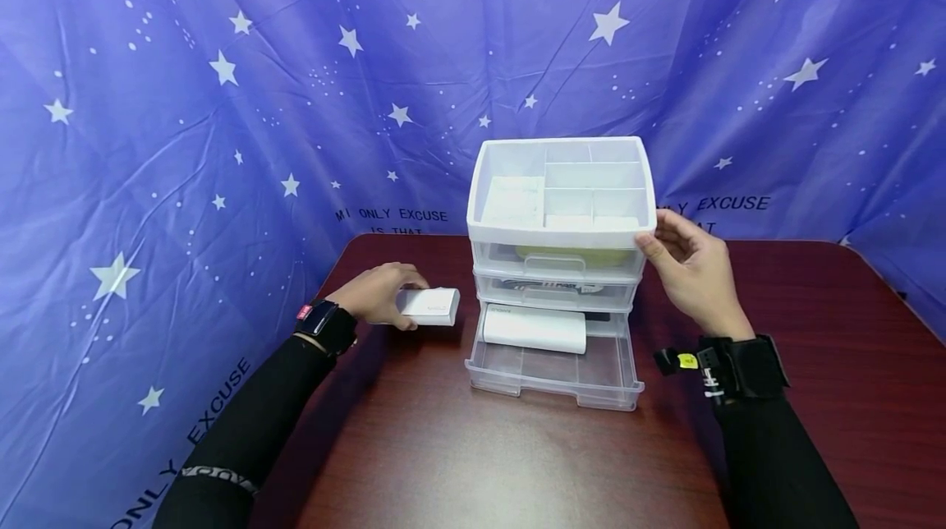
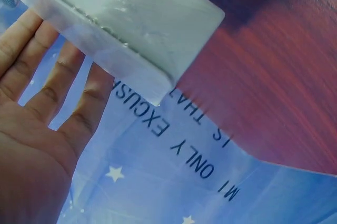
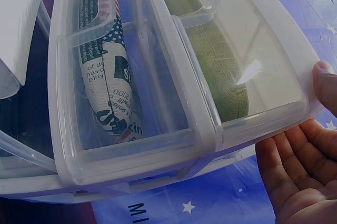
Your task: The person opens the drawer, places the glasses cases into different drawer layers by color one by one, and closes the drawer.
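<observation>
In the head view my left hand [image 1: 384, 295] holds a small white box [image 1: 432, 307] just above or on the table, left of a drawer unit. Its fingers lie along one side of that box in the left wrist view. My right hand [image 1: 687, 270] grips the top right corner of the white drawer unit [image 1: 557, 235], thumb at the front and fingers along the side. The unit's clear bottom drawer [image 1: 554, 377] is pulled out, and a white oblong case [image 1: 534, 329] lies in its left back part.
Behind the closed middle drawer front is a pouch printed with text and flags [image 3: 108, 71]. An olive-green cloth item [image 3: 216, 60] sits in the top drawer. A divided tray [image 1: 591, 176] tops the unit. Dark red table [image 1: 414, 447] and blue starred curtain [image 1: 414, 44] surround it.
</observation>
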{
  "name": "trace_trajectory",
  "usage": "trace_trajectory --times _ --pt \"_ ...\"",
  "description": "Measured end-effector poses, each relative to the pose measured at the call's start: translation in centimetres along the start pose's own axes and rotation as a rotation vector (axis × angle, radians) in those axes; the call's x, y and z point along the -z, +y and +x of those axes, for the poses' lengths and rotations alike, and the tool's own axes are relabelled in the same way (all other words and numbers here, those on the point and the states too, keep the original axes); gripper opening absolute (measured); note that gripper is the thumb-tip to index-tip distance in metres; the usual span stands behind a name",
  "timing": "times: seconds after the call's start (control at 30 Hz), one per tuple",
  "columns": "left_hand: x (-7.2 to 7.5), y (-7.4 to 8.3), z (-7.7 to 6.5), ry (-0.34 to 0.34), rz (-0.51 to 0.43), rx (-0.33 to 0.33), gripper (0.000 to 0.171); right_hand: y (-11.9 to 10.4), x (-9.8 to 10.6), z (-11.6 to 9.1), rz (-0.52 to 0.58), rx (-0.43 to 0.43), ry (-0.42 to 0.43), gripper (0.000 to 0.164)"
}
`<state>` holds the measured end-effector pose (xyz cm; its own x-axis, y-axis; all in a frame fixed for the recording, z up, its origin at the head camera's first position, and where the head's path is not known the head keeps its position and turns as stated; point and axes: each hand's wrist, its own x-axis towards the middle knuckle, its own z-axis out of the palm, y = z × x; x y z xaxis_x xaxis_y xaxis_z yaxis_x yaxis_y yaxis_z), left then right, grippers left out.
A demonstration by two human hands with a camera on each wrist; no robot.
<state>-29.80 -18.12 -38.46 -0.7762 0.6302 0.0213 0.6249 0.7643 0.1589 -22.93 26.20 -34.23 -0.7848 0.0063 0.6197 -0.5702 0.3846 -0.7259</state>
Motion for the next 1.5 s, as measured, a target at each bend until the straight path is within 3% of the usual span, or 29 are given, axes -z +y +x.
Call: trace_trajectory --times 0.23,0.47,1.13,1.5 --pt "1.2 0.1 -0.7 0.076 -0.018 -0.074 0.054 0.0 0.1 -0.1 -0.015 0.001 0.001 0.037" --pt "2.0 1.3 -0.8 0.124 -0.021 -0.117 0.057 0.1 0.1 -0.2 -0.038 0.003 0.001 0.037" --pt "3.4 8.2 0.5 0.257 0.000 -0.315 0.061 -0.1 -0.2 0.0 -0.018 0.005 0.011 0.035" --pt "3.5 11.7 2.3 0.309 0.042 -0.442 0.064 0.0 -0.2 0.0 -0.014 0.001 0.016 0.035"
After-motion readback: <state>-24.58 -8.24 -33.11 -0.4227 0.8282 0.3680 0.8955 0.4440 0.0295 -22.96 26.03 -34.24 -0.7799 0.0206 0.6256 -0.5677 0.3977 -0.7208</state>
